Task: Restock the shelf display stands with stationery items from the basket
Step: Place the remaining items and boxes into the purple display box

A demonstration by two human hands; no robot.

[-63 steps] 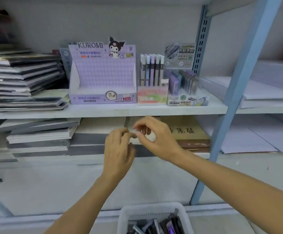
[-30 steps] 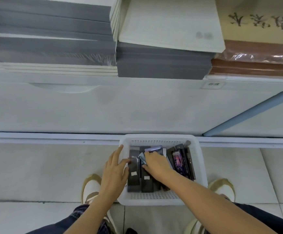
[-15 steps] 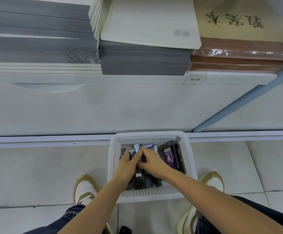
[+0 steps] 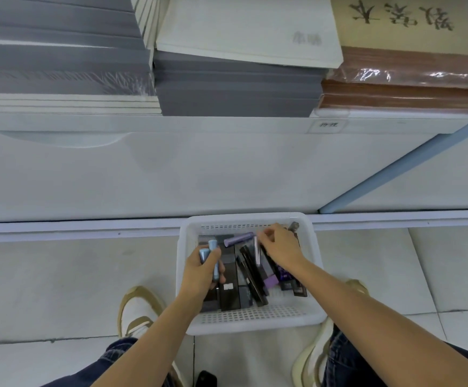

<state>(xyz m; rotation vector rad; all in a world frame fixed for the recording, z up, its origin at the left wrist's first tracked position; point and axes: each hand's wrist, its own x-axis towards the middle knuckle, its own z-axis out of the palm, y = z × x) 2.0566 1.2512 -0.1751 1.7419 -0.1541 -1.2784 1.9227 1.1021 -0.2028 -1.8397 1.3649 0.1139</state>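
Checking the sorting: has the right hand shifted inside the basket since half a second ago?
Yes. The right hand went rightward and toward the far rim of the basket, away from the left hand.

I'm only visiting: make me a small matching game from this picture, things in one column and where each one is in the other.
Things: 1 light blue tubes; 2 purple tube; 3 white basket; 4 brown stack.
Places: a on the shelf; b on the floor; c in the left hand; d lying in the basket.
Pairs: 1-c; 2-d; 3-b; 4-a.
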